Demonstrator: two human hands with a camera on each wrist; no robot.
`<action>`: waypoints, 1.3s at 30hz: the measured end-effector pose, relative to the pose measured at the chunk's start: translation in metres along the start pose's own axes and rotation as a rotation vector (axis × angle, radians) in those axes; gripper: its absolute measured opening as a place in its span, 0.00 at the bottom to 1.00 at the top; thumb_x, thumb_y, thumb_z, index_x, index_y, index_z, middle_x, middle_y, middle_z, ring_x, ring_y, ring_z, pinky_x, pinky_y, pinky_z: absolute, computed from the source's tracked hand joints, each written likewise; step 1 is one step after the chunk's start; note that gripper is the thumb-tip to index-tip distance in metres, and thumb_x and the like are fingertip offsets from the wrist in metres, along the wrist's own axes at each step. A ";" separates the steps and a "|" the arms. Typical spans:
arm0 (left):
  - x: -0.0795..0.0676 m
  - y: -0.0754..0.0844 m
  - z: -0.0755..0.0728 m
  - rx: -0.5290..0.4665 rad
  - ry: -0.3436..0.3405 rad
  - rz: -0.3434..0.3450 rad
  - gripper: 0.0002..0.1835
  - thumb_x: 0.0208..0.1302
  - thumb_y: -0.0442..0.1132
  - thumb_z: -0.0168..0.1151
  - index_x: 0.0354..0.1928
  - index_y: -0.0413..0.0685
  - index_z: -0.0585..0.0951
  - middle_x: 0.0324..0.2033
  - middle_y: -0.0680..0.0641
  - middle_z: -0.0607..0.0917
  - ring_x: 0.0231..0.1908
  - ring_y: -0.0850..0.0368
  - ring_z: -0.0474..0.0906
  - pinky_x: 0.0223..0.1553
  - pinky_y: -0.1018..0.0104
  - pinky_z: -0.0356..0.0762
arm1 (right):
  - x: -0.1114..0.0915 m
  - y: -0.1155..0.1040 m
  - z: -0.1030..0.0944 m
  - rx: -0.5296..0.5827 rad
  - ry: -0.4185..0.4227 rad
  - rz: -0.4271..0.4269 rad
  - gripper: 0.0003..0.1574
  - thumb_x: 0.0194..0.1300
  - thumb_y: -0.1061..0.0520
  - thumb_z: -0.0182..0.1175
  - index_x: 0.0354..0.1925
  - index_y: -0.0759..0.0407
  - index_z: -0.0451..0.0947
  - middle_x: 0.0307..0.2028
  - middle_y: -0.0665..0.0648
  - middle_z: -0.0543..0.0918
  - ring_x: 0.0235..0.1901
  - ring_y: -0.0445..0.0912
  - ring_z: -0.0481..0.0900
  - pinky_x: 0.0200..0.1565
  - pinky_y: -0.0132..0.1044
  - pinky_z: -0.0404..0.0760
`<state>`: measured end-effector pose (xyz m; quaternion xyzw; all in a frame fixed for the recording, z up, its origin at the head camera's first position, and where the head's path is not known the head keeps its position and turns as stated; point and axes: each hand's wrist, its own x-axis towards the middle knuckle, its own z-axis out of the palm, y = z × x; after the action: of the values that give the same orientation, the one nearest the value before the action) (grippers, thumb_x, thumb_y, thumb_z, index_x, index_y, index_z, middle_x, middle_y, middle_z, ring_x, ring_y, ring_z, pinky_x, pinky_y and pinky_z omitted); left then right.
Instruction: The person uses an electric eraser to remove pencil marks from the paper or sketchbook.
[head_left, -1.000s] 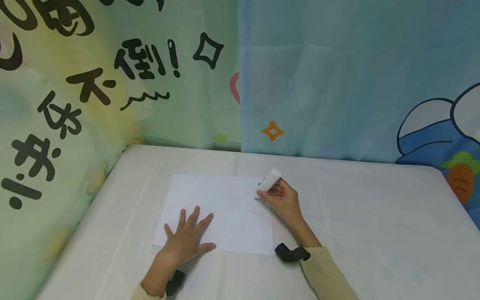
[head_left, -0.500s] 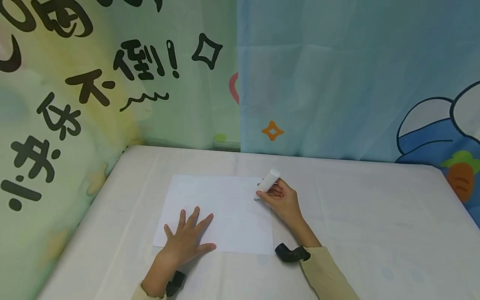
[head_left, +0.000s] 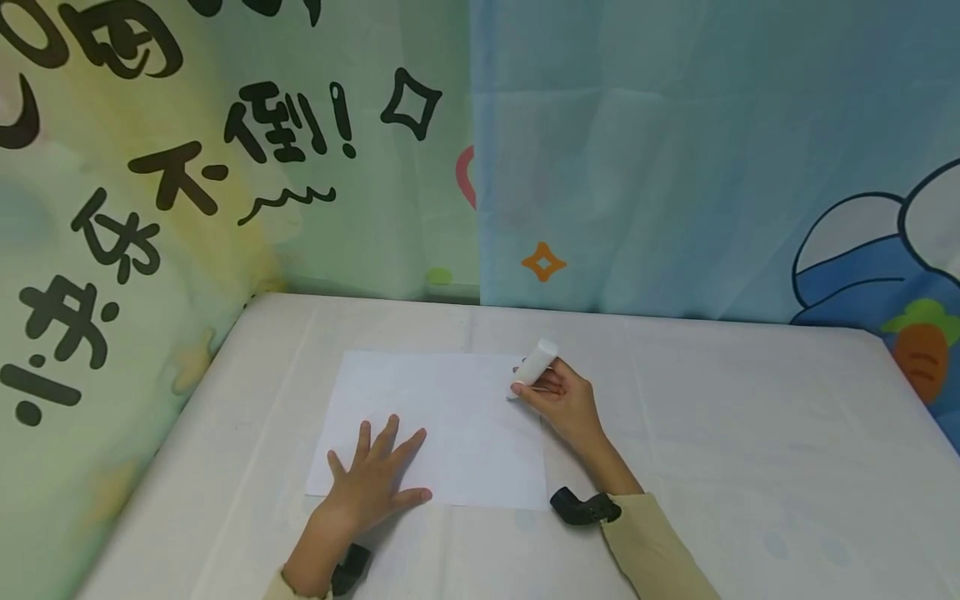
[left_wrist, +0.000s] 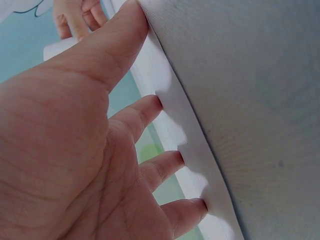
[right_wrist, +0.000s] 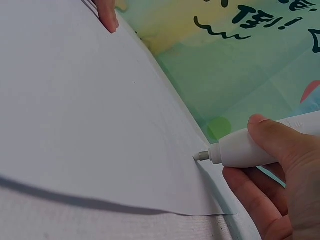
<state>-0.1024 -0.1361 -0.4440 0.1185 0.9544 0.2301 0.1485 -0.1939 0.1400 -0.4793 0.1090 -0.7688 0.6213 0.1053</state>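
A white sheet of paper [head_left: 465, 433] lies on the cloth-covered table. My left hand [head_left: 375, 477] is spread over its near left part, fingers straight and apart, fingertips resting on the sheet. In the left wrist view the thumb [left_wrist: 112, 47] lies at the paper's edge. My right hand [head_left: 572, 404] pinches a thick white correction pen [head_left: 537, 362] between thumb and fingers, its barrel tilted up to the right. The right wrist view shows the pen's narrow grey tip [right_wrist: 201, 156] right at the paper, near the sheet's far right corner.
White cloth [head_left: 735, 450] covers the table around the sheet. Printed curtains [head_left: 645, 167] hang behind and to the left, close to the table's far edge. A black wrist mount [head_left: 585, 507] sits on the right wrist and another black mount [head_left: 351, 567] on the left.
The head view has drifted very slightly. Both hands keep nearly the same places, the left spread on the paper and the right holding the correction pen near its right edge.
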 end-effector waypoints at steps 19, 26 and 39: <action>0.000 0.003 0.000 0.019 0.001 -0.007 0.43 0.59 0.60 0.65 0.73 0.55 0.63 0.75 0.36 0.53 0.71 0.24 0.39 0.53 0.14 0.38 | -0.004 -0.032 -0.002 -0.039 -0.047 -0.049 0.23 0.53 0.75 0.69 0.47 0.80 0.74 0.41 0.76 0.83 0.37 0.32 0.82 0.40 0.24 0.81; 0.000 0.003 0.001 0.030 0.002 -0.008 0.43 0.59 0.60 0.65 0.73 0.55 0.63 0.75 0.36 0.53 0.71 0.24 0.39 0.52 0.13 0.38 | -0.004 -0.033 -0.002 -0.067 -0.050 -0.045 0.23 0.52 0.74 0.69 0.47 0.79 0.74 0.41 0.75 0.84 0.39 0.44 0.86 0.41 0.24 0.81; -0.001 0.003 0.000 0.027 -0.001 -0.009 0.43 0.59 0.60 0.65 0.73 0.54 0.63 0.74 0.36 0.53 0.71 0.24 0.40 0.52 0.13 0.38 | -0.005 -0.033 -0.002 -0.079 -0.050 -0.059 0.24 0.52 0.74 0.69 0.48 0.79 0.74 0.42 0.75 0.84 0.40 0.48 0.86 0.40 0.24 0.81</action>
<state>-0.1011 -0.1333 -0.4422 0.1163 0.9578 0.2166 0.1486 -0.1791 0.1357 -0.4498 0.1430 -0.7916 0.5840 0.1085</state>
